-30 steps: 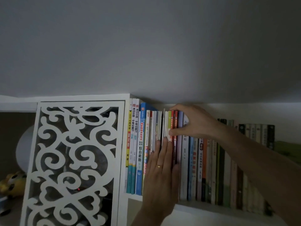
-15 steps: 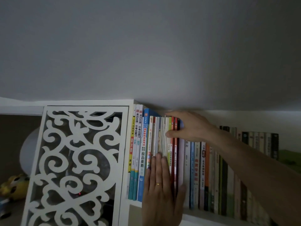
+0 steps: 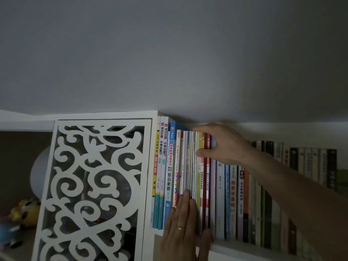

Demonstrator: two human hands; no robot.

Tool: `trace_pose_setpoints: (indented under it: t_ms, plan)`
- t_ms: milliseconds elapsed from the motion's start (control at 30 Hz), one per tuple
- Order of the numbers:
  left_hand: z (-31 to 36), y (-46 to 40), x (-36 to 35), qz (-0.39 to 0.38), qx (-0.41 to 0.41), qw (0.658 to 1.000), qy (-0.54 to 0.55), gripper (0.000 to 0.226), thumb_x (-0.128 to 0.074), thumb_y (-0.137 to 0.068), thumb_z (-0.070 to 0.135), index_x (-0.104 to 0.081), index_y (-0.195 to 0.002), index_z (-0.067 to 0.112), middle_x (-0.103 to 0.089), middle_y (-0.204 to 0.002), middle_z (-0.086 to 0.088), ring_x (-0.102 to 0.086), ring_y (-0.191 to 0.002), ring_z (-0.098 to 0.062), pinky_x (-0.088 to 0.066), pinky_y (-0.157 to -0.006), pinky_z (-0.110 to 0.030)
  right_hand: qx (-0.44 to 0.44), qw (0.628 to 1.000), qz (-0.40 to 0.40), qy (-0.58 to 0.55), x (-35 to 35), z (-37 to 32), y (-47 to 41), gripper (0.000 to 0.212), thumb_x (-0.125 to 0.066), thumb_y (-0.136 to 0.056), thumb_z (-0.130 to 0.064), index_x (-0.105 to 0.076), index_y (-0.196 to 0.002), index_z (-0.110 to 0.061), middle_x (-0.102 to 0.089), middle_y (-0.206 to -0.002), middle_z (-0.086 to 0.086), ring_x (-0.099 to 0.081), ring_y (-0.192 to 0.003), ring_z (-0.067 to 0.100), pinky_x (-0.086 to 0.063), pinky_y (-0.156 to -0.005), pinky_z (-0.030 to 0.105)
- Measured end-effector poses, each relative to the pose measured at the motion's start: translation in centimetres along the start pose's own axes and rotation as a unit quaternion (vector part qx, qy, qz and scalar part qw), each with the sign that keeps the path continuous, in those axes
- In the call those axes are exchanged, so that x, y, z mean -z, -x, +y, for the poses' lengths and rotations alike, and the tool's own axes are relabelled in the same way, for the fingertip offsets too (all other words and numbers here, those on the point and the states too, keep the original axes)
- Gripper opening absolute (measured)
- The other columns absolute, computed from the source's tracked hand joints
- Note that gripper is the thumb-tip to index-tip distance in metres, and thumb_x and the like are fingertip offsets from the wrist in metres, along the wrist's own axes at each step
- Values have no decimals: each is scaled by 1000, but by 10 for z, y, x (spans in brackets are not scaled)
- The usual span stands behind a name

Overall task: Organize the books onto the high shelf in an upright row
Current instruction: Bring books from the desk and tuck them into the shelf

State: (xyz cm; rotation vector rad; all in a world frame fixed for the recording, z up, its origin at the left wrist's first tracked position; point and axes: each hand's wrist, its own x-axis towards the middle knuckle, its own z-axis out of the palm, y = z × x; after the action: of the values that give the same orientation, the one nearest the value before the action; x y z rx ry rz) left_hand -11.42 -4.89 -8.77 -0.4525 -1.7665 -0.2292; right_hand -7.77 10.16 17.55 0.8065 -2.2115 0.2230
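**Both hands on the thin books**

We see the left hand (image 3: 185, 226) laid flat against the lower spines of the thin books (image 3: 191, 162), fingers straight and close together, pointing up, a ring on one finger. It presses rather than grips; nothing is held in it.

Above it, the right hand (image 3: 224, 144) reaches in from the right and grips the top of the same bundle. Its fingers curl over the upper edges, blurred, while the thumb lies across the front of the spines, pinching the thin books together with the red books (image 3: 206, 178) just under the palm.

The bundle stands upright on the high shelf (image 3: 244, 248), which runs beneath both hands. To the left of the hands stand taller books (image 3: 162, 176), touching the bundle. To the right, under the right forearm, the row of books (image 3: 263, 204) stands upright too. Further left of the left hand is a white fretwork panel (image 3: 94, 185), and beyond it a yellow toy (image 3: 26, 210), blurred.
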Motion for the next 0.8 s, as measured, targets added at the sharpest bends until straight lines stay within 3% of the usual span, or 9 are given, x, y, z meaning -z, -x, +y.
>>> trace_pose_setpoints:
  t_ms: [67,133,200,267,333,433,500,633,800]
  plan:
    - [6,-3,9,-29,17,999,-23,74,-29,-103,61,-55,-146,6,-42,-160,-12,-44,-146,-30,-29,-120,-41,-4,999,-11,34,3,-3,-1,50,-78,-83,-42,-57,-128,-38,-62,-117,-13,-51,-115,13,-46,-99,46]
    - [16,-3,23,-66,38,997,-11,72,-26,-104,60,-46,-153,11,-31,-167,-7,-35,-151,-26,-32,-123,-41,-19,992,-15,121,2,-7,7,72,-69,-88,-52,-39,-150,-31,-46,-149,-1,-35,-142,22,-35,-114,49]
    - [24,-7,40,-76,65,995,1,68,-20,-107,56,-31,-160,16,-18,-171,-3,-22,-157,-21,-32,-123,-45,-35,978,54,200,-11,-5,32,91,-51,-95,-64,-9,-162,-19,-9,-169,8,-5,-156,27,-15,-125,51]
    - [36,-15,54,-46,41,998,8,60,-26,-108,42,-26,-162,15,-17,-171,-5,-19,-158,-22,-29,-125,-46,-53,968,125,213,-28,-4,70,88,-34,-100,-63,1,-162,-11,2,-170,13,3,-157,28,-8,-127,49]
    - [47,-25,60,-33,-28,999,19,66,-38,-101,28,-23,-163,13,-17,-171,-6,-17,-158,-23,-21,-125,-45,-51,965,149,209,-47,-4,107,76,-27,-104,-53,-4,-162,-8,0,-170,13,2,-157,27,-12,-127,50]
    - [50,-42,47,-25,-88,994,62,65,-43,-99,18,-26,-161,8,-18,-171,-6,-19,-158,-22,-26,-123,-45,-21,961,112,252,-72,6,135,65,-26,-104,-41,-17,-160,-9,-10,-169,14,-7,-157,30,-25,-122,55]
    - [46,-44,30,-27,-81,992,87,65,-45,-101,17,-24,-162,7,-17,-172,-5,-20,-157,-21,-28,-123,-43,-32,958,95,270,-80,14,138,64,-27,-104,-41,-23,-159,-11,-15,-168,13,-12,-156,31,-27,-121,55]
    - [36,-42,11,-33,-66,995,73,74,-51,-99,19,-17,-163,8,-13,-172,-3,-17,-158,-20,-22,-126,-40,-37,950,80,299,-90,19,135,67,-21,-104,-49,-17,-162,-16,-7,-170,12,-6,-156,32,-15,-125,54]
    - [45,-41,22,-41,-45,998,0,77,-59,-97,21,-20,-162,6,-17,-171,-11,-16,-158,-24,-29,-124,-48,-37,951,80,298,-84,13,135,67,-22,-106,-50,-15,-162,-14,-4,-170,11,-2,-157,29,-18,-125,52]
